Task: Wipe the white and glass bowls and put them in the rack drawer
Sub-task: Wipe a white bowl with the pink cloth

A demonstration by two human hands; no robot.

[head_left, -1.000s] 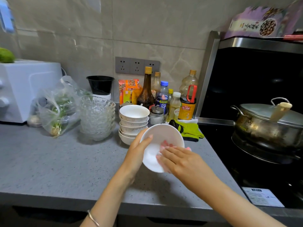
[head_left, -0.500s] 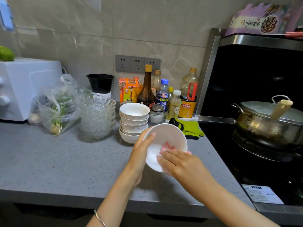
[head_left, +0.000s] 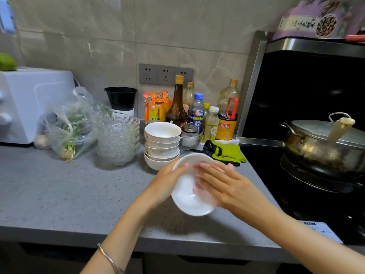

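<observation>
I hold a white bowl (head_left: 187, 196) tilted above the grey counter (head_left: 59, 194). My left hand (head_left: 167, 182) grips its left rim, thumb inside. My right hand (head_left: 227, 186) lies in the bowl with its fingers stretched out, pressing a pink cloth (head_left: 197, 191) against the inner wall; the cloth is mostly hidden under the hand. Behind stands a stack of white bowls (head_left: 162, 145), and left of it a stack of glass bowls (head_left: 118, 139). The rack drawer is out of view.
Sauce bottles (head_left: 197, 113) and a small steel jar (head_left: 190, 133) line the wall. A green glove (head_left: 227, 153) lies by the stove, where a lidded steel pot (head_left: 324, 147) sits. A bag of greens (head_left: 69, 127) and a white appliance (head_left: 27, 103) stand at the left.
My right hand slid further up inside the bowl with the cloth, its fingers now flatter across the inner wall. The bowl and my left hand stay in about the same place.
</observation>
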